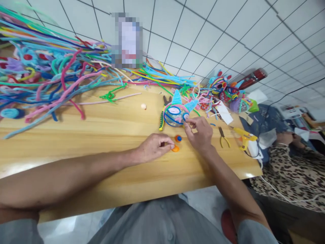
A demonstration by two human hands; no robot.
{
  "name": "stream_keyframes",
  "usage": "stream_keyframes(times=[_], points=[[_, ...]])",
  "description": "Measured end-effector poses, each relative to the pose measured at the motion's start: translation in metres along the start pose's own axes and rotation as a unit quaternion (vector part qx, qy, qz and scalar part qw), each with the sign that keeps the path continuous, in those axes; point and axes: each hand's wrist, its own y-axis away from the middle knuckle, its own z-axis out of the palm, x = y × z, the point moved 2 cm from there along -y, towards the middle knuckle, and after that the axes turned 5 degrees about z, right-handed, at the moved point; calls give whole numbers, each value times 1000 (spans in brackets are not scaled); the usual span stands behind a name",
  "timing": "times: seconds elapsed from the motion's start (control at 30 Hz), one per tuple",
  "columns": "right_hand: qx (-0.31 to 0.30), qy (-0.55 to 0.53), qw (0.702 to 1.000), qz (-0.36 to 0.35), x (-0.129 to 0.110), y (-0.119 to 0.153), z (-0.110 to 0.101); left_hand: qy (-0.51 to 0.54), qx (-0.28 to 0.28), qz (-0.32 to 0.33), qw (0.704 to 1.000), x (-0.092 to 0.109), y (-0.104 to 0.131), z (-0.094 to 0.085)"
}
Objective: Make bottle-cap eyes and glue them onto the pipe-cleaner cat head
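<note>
My left hand (156, 147) rests low over the table, thumb and forefinger pinched on the edge of a small orange fuzzy disc (175, 148). Just behind that disc lies a small blue and orange coil (179, 138). My right hand (200, 132) has its fingers curled together at the lower right of a round pipe-cleaner animal head (174, 115); whatever is between the fingertips is too small to make out. The head has light-blue pointed ears, blue-rimmed pink eyes and a see-through body. Green-and-yellow handled pliers (161, 120) lie against its left side.
Heaps of pipe cleaners (63, 74) cover the table's left and back. To the right are small yellow pliers (224, 138), a yellow glue gun (243, 137) with a cord, and finished colourful figures (223, 84). A person in a leopard-print garment (291, 166) sits at the right.
</note>
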Motion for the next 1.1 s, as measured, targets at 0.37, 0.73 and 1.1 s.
stream_keyframes(times=[0.37,0.73,1.1], points=[[86,2,996,-31,26,4,-4,-12,0,18,1000,2,2,0],[76,43,995,-50,30,14,-9,-55,8,47,997,10,1,-1],[64,35,986,-149,4,16,-13,-76,40,199,976,39,9,2]])
